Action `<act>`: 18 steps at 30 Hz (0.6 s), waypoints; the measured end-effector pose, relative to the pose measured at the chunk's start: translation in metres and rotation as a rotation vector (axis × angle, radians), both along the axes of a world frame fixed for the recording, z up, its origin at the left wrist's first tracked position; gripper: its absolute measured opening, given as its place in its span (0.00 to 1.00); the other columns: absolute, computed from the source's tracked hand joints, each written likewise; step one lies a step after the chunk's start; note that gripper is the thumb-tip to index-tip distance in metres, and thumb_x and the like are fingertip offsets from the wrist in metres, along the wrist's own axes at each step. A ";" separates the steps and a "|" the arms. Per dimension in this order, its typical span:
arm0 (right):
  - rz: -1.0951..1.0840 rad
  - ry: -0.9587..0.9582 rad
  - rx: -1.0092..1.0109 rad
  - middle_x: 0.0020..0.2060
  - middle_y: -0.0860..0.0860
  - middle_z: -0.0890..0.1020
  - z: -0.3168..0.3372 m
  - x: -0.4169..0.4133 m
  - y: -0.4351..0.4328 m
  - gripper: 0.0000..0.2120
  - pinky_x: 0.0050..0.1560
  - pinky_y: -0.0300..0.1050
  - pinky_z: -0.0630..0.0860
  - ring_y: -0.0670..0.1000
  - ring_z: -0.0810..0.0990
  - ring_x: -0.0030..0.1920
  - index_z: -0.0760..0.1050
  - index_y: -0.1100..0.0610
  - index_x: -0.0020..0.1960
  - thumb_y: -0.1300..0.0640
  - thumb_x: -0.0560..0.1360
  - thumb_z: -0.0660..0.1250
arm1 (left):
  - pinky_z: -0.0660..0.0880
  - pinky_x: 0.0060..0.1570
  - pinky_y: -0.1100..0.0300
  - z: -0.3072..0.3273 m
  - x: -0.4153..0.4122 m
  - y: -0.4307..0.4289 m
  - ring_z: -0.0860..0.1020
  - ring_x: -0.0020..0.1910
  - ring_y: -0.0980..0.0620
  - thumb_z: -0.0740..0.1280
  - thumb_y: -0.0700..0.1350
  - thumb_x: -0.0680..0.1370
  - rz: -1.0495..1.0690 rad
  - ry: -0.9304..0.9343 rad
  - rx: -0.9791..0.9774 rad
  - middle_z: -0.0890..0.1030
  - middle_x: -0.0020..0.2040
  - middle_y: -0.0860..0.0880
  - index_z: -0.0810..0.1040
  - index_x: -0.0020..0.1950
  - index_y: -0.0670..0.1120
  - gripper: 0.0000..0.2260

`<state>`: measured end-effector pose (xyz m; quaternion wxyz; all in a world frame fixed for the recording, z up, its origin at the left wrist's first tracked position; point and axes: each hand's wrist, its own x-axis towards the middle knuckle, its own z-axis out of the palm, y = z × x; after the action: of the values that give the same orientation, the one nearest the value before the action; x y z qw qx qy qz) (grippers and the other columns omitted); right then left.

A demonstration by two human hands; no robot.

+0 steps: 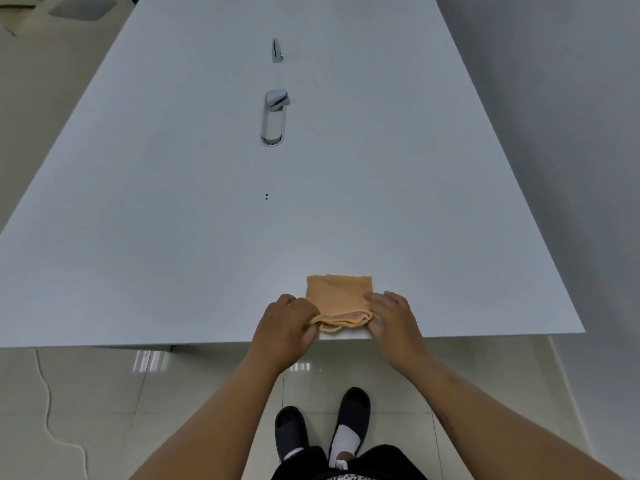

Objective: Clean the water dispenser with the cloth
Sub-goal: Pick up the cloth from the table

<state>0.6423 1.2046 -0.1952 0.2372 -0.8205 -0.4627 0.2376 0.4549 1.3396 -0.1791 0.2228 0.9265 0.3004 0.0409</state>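
Left hand (pixel 289 322) and right hand (pixel 393 318) each pinch the near edge of the folded orange mesh cloth (pixel 337 294) at the rim of the white table (pixel 173 237); the chrome water dispenser (pixel 274 116) stands well apart. Risk: a loose pinch lets layers unfold or slip floorward.

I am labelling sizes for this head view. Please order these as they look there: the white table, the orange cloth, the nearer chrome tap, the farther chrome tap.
1. white table
2. orange cloth
3. nearer chrome tap
4. farther chrome tap
Both taps are farther from the camera, so true sizes are unsure.
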 end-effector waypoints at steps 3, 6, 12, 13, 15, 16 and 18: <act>-0.100 0.310 0.049 0.54 0.43 0.80 0.027 -0.003 0.018 0.10 0.57 0.41 0.72 0.45 0.75 0.59 0.79 0.48 0.54 0.59 0.80 0.62 | 0.72 0.40 0.55 0.024 0.012 0.008 0.75 0.44 0.51 0.60 0.52 0.73 0.290 -0.098 -0.350 0.79 0.38 0.56 0.79 0.43 0.53 0.09; -0.224 0.501 0.070 0.44 0.49 0.83 0.047 0.000 0.040 0.07 0.44 0.39 0.72 0.48 0.79 0.45 0.78 0.55 0.48 0.58 0.80 0.61 | 0.69 0.37 0.58 0.048 0.026 0.018 0.75 0.38 0.51 0.66 0.50 0.76 0.520 -0.256 -0.619 0.78 0.36 0.55 0.78 0.42 0.51 0.05; -0.318 0.667 0.087 0.39 0.57 0.81 0.076 0.012 0.060 0.08 0.41 0.45 0.70 0.51 0.76 0.39 0.79 0.56 0.45 0.52 0.76 0.65 | 0.76 0.47 0.62 0.067 0.035 0.027 0.81 0.50 0.54 0.73 0.54 0.75 0.623 -0.413 -0.953 0.84 0.50 0.51 0.81 0.54 0.48 0.13; -0.327 0.701 0.072 0.42 0.57 0.83 0.077 0.014 0.062 0.08 0.43 0.46 0.73 0.53 0.79 0.41 0.80 0.55 0.46 0.51 0.75 0.66 | 0.77 0.48 0.62 0.065 0.034 0.026 0.82 0.51 0.54 0.75 0.52 0.74 0.627 -0.420 -0.972 0.85 0.50 0.52 0.81 0.55 0.48 0.13; -0.337 0.760 0.043 0.45 0.55 0.85 0.079 0.017 0.062 0.08 0.47 0.49 0.78 0.55 0.83 0.47 0.81 0.54 0.47 0.50 0.75 0.68 | 0.79 0.51 0.57 0.059 0.033 0.026 0.83 0.52 0.51 0.76 0.47 0.73 0.656 -0.441 -0.989 0.86 0.50 0.51 0.81 0.55 0.48 0.13; -0.335 0.784 0.035 0.46 0.55 0.85 0.079 0.018 0.061 0.08 0.50 0.51 0.79 0.55 0.83 0.49 0.81 0.54 0.48 0.50 0.76 0.68 | 0.80 0.54 0.54 0.058 0.032 0.026 0.83 0.53 0.50 0.75 0.46 0.73 0.672 -0.455 -0.995 0.86 0.50 0.50 0.81 0.55 0.48 0.12; -0.337 0.820 0.032 0.47 0.54 0.85 0.080 0.021 0.058 0.08 0.53 0.54 0.80 0.55 0.83 0.49 0.82 0.53 0.48 0.49 0.75 0.70 | 0.79 0.57 0.51 0.058 0.033 0.027 0.83 0.54 0.49 0.75 0.46 0.74 0.692 -0.472 -1.004 0.86 0.50 0.50 0.82 0.55 0.47 0.11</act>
<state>0.6634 1.2631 -0.1156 0.4493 -0.7185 -0.1937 0.4944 0.4875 1.3663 -0.1210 0.6625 0.5255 0.5070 0.1672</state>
